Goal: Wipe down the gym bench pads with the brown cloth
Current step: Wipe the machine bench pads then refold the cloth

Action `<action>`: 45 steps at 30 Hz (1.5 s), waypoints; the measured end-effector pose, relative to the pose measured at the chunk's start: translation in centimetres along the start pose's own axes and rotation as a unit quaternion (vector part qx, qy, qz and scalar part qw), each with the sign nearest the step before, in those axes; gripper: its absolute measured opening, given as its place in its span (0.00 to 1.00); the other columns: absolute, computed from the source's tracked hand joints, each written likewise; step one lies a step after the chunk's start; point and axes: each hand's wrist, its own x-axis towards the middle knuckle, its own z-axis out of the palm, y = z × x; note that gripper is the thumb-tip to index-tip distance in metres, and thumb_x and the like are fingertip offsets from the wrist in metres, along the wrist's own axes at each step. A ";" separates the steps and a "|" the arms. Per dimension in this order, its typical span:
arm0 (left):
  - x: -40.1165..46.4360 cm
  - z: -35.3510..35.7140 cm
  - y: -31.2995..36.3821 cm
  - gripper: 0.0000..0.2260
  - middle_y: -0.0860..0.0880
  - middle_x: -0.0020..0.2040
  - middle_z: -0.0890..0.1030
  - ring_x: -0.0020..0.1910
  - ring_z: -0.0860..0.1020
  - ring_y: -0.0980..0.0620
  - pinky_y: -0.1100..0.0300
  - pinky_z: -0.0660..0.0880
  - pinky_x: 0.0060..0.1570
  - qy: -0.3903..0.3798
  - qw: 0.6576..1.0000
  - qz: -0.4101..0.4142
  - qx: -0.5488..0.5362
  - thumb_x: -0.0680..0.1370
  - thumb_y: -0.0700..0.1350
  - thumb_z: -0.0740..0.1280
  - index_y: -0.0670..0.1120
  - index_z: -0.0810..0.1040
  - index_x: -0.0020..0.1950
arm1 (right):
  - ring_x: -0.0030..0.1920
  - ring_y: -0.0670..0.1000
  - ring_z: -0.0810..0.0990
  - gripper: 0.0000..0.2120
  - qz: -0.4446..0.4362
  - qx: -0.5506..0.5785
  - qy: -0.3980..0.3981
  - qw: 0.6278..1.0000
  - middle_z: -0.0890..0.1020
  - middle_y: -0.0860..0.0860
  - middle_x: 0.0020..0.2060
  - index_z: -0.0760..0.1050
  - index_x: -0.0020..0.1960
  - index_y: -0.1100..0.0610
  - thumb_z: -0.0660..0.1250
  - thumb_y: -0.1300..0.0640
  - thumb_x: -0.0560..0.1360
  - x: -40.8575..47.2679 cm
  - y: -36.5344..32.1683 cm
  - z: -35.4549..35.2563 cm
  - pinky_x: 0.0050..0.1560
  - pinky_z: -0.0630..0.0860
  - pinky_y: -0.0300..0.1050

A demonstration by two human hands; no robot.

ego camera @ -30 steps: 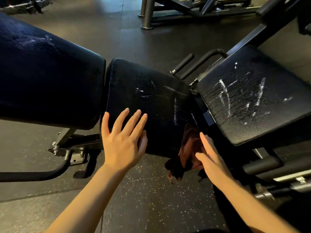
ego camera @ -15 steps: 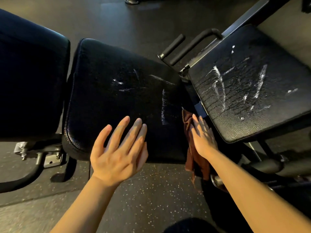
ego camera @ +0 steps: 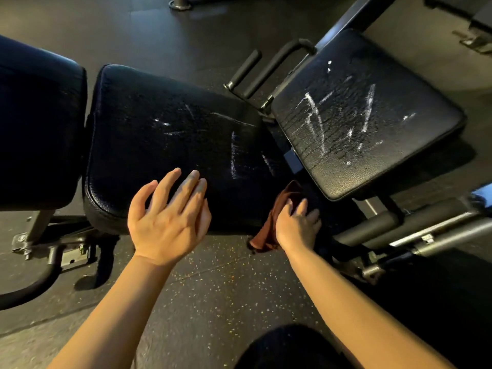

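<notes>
The brown cloth (ego camera: 270, 225) hangs over the near right edge of the middle black bench pad (ego camera: 165, 139), which carries white streaks. My right hand (ego camera: 298, 225) curls its fingers round the cloth there. My left hand (ego camera: 167, 217) hovers with straight, spread fingers over the near edge of the same pad, holding nothing. A second black pad (ego camera: 364, 113), to the right and tilted, shows heavier white marks. A third dark pad (ego camera: 37, 134) lies at the far left.
Two black padded handles (ego camera: 266, 67) stick up between the middle and right pads. Metal frame bars and rollers (ego camera: 415, 230) run under the right pad. A curved black foot bar (ego camera: 26, 288) lies at the left on the speckled rubber floor (ego camera: 213, 302).
My right hand has gone from lying flat against the hanging cloth to curling round it at the pad's edge. My left hand stays hovering open over the pad's near edge.
</notes>
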 end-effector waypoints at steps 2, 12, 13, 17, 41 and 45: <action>0.0 -0.2 0.1 0.13 0.48 0.60 0.83 0.62 0.80 0.43 0.49 0.68 0.61 -0.011 1.000 -0.006 -0.008 0.80 0.47 0.64 0.45 0.84 0.60 | 0.79 0.61 0.44 0.29 -0.021 -0.031 -0.005 0.999 0.47 0.61 0.80 0.47 0.81 0.55 0.44 0.43 0.84 -1.7 -0.3 0.4 0.77 0.44 0.56; -0.2 -1.2 0.0 0.14 0.48 0.60 0.83 0.64 0.79 0.43 0.44 0.63 0.67 -0.059 0.998 0.009 -0.024 0.81 0.49 0.63 0.45 0.83 0.61 | 0.80 0.58 0.42 0.28 -0.128 -0.131 -0.037 0.982 0.47 0.54 0.81 0.44 0.81 0.47 0.41 0.40 0.83 -1.5 -0.8 -0.2 0.76 0.39 0.64; -0.2 -1.3 0.1 0.15 0.48 0.60 0.83 0.65 0.78 0.43 0.42 0.62 0.67 -0.066 0.997 0.011 -0.027 0.81 0.50 0.63 0.45 0.83 0.61 | 0.80 0.58 0.42 0.29 -0.136 -0.152 -0.045 0.978 0.47 0.54 0.81 0.44 0.81 0.46 0.41 0.39 0.83 -0.8 -0.9 -0.5 0.76 0.39 0.64; 1.0 -1.4 1.0 0.22 0.43 0.74 0.71 0.76 0.64 0.40 0.31 0.52 0.70 -0.162 0.986 -0.044 0.007 0.82 0.57 0.58 0.48 0.74 0.73 | 0.80 0.58 0.41 0.29 -0.176 -0.201 -0.112 0.957 0.44 0.53 0.81 0.39 0.81 0.46 0.39 0.38 0.83 2.9 -2.5 -1.7 0.75 0.38 0.65; 0.8 0.5 1.1 0.18 0.46 0.67 0.79 0.66 0.77 0.41 0.49 0.75 0.54 -0.047 0.998 0.028 0.017 0.78 0.50 0.67 0.45 0.82 0.64 | 0.79 0.51 0.37 0.28 -0.297 -0.219 -0.152 0.917 0.38 0.48 0.80 0.36 0.80 0.49 0.39 0.42 0.84 9.3 -5.0 -1.3 0.77 0.38 0.49; 1.0 -0.2 1.5 0.18 0.45 0.68 0.78 0.69 0.75 0.42 0.48 0.72 0.60 -0.090 0.996 -0.013 0.008 0.81 0.51 0.63 0.46 0.79 0.68 | 0.79 0.48 0.35 0.28 -0.307 -0.200 -0.194 0.910 0.36 0.46 0.79 0.36 0.80 0.48 0.43 0.43 0.85 5.2 -2.0 -2.9 0.78 0.39 0.50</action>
